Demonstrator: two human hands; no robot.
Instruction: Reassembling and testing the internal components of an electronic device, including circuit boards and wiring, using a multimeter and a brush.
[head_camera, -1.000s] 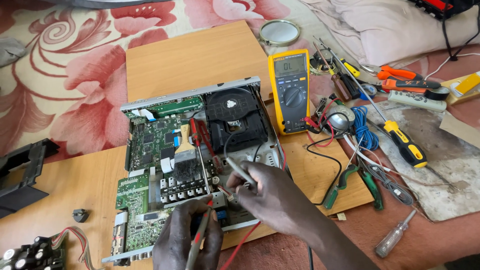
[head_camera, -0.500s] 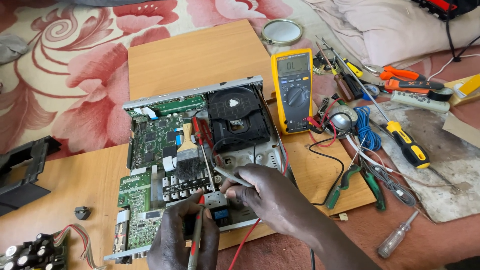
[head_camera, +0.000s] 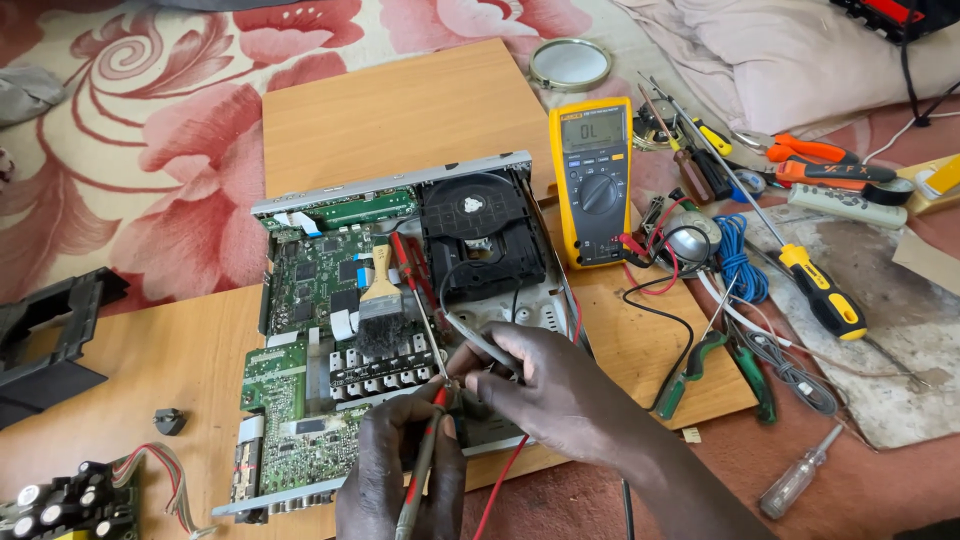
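An opened disc player chassis (head_camera: 300, 200) lies on a wooden board, showing green circuit boards (head_camera: 310, 275) and a black disc drive (head_camera: 480, 235). My left hand (head_camera: 395, 465) holds a red meter probe (head_camera: 425, 455), its tip at the row of connectors near the chassis front edge. My right hand (head_camera: 560, 390) holds a black probe (head_camera: 480, 345) pointed at the same spot, fingertips almost touching the left hand. A yellow multimeter (head_camera: 595, 180) stands right of the drive, its red and black leads running back to the probes.
A small brush (head_camera: 378, 305) lies on the boards. Right of the board lie several screwdrivers (head_camera: 820, 290), green-handled pliers (head_camera: 720, 365), orange cutters (head_camera: 815, 150), a blue cable coil (head_camera: 738, 260). A round mirror (head_camera: 570, 62) sits behind; black plastic part (head_camera: 45, 335) and capacitor board (head_camera: 70, 500) at left.
Both hands shifted slightly left and nearer me along the chassis. The two probe tips have come closer together at the connector row.
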